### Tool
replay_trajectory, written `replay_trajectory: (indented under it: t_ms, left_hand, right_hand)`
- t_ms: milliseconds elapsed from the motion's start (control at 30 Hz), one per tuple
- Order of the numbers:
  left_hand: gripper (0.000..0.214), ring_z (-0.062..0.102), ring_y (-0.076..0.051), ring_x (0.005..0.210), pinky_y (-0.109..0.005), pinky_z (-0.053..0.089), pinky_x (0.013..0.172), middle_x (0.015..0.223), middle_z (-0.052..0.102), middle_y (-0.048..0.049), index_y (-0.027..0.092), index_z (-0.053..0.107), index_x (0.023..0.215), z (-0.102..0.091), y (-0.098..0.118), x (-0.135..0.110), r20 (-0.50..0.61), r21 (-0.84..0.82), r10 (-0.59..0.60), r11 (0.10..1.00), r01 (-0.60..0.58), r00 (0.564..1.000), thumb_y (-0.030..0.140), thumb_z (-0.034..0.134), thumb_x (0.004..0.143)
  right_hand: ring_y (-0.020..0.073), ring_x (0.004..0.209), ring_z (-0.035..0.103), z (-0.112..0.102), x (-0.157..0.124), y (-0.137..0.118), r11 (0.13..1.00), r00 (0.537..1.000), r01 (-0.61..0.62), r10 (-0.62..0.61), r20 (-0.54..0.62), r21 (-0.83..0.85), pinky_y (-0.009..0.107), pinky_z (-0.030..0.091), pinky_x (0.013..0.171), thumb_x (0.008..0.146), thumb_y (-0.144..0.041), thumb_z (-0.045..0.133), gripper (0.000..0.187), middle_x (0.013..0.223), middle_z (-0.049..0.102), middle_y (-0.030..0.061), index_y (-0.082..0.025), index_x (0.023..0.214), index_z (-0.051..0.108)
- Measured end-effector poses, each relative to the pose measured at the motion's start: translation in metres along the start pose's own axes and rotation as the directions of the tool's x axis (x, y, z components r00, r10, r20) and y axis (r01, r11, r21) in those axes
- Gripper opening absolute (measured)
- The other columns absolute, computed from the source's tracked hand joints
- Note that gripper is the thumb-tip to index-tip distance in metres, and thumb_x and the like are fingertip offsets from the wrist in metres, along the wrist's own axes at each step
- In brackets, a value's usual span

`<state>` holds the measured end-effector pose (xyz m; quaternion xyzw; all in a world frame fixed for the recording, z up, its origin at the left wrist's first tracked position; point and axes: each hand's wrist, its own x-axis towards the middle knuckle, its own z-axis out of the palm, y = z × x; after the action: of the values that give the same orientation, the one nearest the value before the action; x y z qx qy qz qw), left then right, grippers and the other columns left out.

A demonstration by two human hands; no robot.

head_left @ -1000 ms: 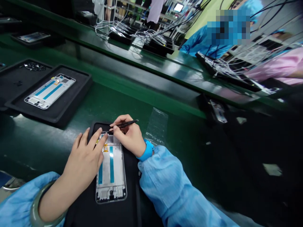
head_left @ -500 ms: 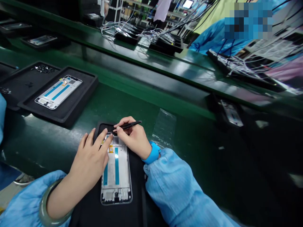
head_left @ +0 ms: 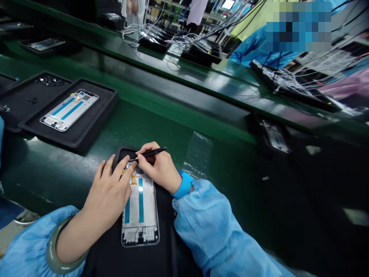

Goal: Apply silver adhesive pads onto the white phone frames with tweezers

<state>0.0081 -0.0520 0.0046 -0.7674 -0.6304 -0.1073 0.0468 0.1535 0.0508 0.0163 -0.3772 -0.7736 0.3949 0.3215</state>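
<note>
phone frame [head_left: 140, 207] flat in black tray [head_left: 115, 254] | left hand [head_left: 108, 192] spread, steadying its top | right hand [head_left: 158, 167] pinching black tweezers [head_left: 150, 153] at tray's far end | likely light, thin, bendable; grip side rails

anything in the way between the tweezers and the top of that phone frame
Nothing visible. The right hand holds the tweezers with the tip at the top edge of the phone frame; the left hand rests on the frame beside the tip, not across it.

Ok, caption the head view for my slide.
Right hand points a thin black tool at a phone frame while the left hand rests on it.
</note>
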Motion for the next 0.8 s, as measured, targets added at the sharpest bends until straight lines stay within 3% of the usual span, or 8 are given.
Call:
replay_trajectory:
  t_ms: [233,400,600,800]
  left_hand:
    - [0.049,0.047,-0.038,0.124,-0.055,0.041,0.099,0.137,0.054,-0.0101,0.020,0.051,0.135,-0.0027,0.0006,0.0006,0.023,0.023,0.011,1.000,-0.011,1.000,0.021,0.047,0.087]
    - [0.048,0.047,-0.037,0.124,-0.053,0.042,0.098,0.137,0.055,-0.0097,0.020,0.051,0.135,-0.0033,0.0000,0.0003,0.022,0.029,0.018,0.999,-0.019,1.000,0.019,0.045,0.088]
    - [0.048,0.047,-0.038,0.123,-0.053,0.042,0.098,0.137,0.054,-0.0092,0.019,0.051,0.136,-0.0030,-0.0003,-0.0002,0.017,0.038,0.024,0.999,-0.024,1.000,0.018,0.044,0.088]
    - [0.045,0.047,-0.038,0.122,-0.054,0.042,0.098,0.136,0.055,-0.0103,0.016,0.054,0.132,-0.0023,-0.0009,-0.0004,0.002,0.034,0.037,0.999,-0.037,0.999,0.018,0.043,0.089]
  right_hand:
    - [0.0132,0.067,0.062,0.0048,0.0056,0.0008,0.997,0.997,-0.066,0.067,-0.035,0.026,0.026,0.054,0.062,0.083,-0.025,0.052,0.006,0.079,0.058,0.0001,-0.022,0.088,0.048]
    - [0.0137,0.066,0.062,0.0042,0.0014,0.0007,0.998,0.992,-0.044,0.039,-0.120,-0.040,0.027,0.053,0.065,0.082,-0.023,0.053,0.005,0.078,0.058,0.0003,-0.023,0.084,0.048]
    - [0.0148,0.067,0.062,0.0008,0.0006,0.0034,0.999,0.990,-0.050,0.050,-0.129,-0.002,0.028,0.053,0.063,0.081,-0.023,0.054,0.006,0.078,0.060,0.0009,-0.023,0.084,0.049]
    - [0.0173,0.078,0.063,0.0017,-0.0008,0.0025,0.978,0.987,0.150,-0.158,-0.038,-0.146,0.031,0.053,0.074,0.083,-0.021,0.050,0.003,0.084,0.061,0.0039,-0.022,0.082,0.052]
